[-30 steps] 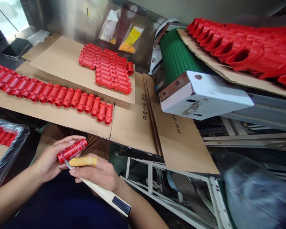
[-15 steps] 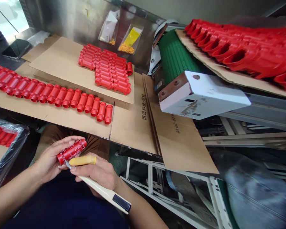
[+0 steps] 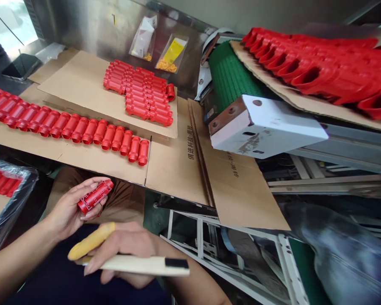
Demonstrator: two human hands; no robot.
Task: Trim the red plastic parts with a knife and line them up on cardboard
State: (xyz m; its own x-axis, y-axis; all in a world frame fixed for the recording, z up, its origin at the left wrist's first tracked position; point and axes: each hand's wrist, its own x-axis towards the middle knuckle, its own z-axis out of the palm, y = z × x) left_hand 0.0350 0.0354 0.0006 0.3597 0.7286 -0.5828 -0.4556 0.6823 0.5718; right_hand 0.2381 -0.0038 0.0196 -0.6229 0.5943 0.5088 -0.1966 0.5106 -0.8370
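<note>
Drawn back from the red tube [image 3: 95,197], the right hand [image 3: 130,245] now lies on the near side of the tube row [image 3: 81,129], its fingers closed around a cream-handled tool [image 3: 139,264]; the blurred tip may be a blade, though that is hard to tell. Slightly closer to the row, the left hand [image 3: 63,212] has the red tube pinched between thumb and curled fingers, tilted. A loosened pinch could let its round body slip; a skewed tool tip could scratch it or catch a finger. Beyond the row, a tube cluster [image 3: 138,91] rests on cardboard [image 3: 76,80], where a bump could shift the tubes.
</note>
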